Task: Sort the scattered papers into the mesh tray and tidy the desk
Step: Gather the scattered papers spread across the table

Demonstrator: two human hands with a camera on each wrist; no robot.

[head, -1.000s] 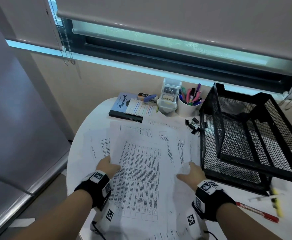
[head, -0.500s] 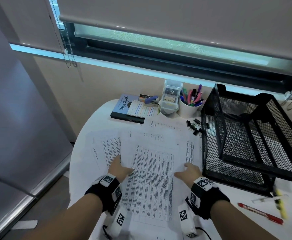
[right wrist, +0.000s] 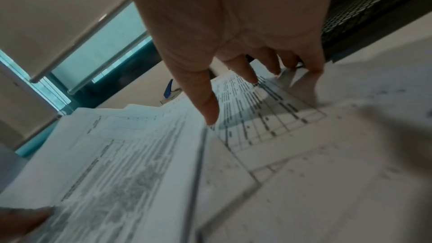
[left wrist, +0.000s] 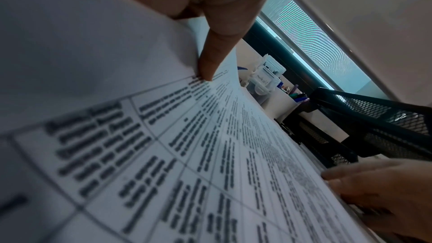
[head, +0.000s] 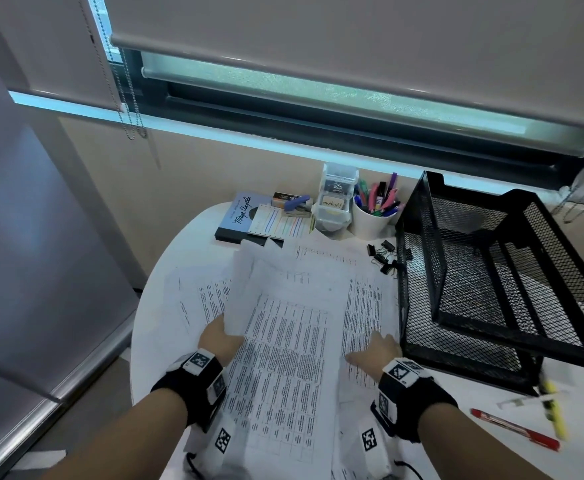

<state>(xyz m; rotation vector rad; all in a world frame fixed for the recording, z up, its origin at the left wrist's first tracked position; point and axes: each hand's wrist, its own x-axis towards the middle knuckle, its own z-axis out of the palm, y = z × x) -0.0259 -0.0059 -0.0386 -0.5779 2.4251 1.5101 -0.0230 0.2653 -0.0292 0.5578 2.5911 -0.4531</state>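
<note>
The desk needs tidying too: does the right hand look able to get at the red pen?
Probably yes: the red pen lies uncovered on the desk beside the right hand, which only rests spread on the papers.

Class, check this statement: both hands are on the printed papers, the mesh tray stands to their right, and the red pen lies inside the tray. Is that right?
One detail is wrong. The red pen lies on the desk in front of the mesh tray, not inside it, as the head view shows. The left hand and right hand are on the papers.
</note>
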